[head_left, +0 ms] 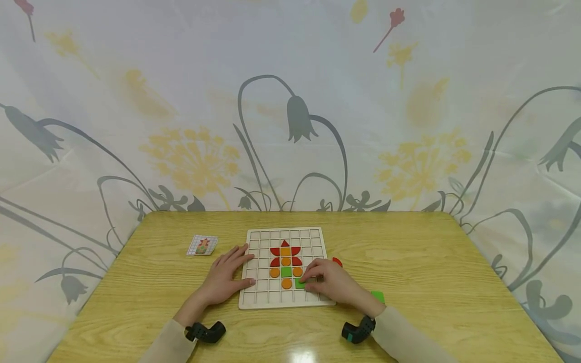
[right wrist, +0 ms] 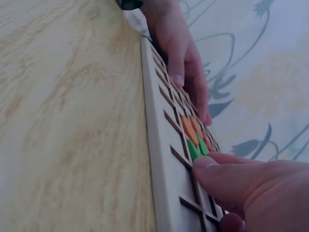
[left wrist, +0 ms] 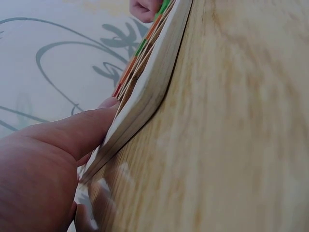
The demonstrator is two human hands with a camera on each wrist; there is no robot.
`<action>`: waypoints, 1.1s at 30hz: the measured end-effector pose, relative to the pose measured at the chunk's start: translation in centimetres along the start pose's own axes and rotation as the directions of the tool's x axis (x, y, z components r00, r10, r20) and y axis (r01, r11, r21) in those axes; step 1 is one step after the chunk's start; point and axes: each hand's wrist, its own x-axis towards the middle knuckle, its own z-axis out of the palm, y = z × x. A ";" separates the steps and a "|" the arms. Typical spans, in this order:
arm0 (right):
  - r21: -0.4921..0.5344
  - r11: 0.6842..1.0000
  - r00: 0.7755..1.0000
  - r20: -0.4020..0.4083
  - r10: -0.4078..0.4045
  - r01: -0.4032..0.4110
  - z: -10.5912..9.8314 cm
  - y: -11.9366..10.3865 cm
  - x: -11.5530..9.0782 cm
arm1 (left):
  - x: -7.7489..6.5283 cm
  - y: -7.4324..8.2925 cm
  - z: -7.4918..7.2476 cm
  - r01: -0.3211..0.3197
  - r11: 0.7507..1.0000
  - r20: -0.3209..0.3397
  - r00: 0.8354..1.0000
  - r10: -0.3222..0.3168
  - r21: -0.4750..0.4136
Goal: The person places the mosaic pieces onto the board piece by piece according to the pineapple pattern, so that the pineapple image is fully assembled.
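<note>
Head view: right fingers (head_left: 313, 273) pinch green tile (head_left: 299, 285); left fingers (head_left: 244, 259) spread on board (head_left: 263, 236) near printed card (head_left: 202, 245).

The head camera looks forward and down from the near side, over the table (head_left: 150, 287) to the flowered backdrop (head_left: 290, 166). The left wrist camera (head_left: 211, 333) looks low, tilted and very close toward the right, the right wrist camera (head_left: 357, 330) likewise toward the left; both share the near edge of the grid board (head_left: 268, 298).
</note>
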 end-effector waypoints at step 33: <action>-0.014 0.993 0.989 0.088 0.118 -0.117 -0.5 -1.5 1.1 | 0.0 0.5 -0.4 0.009 1.000 0.013 1.000 -0.009 -0.002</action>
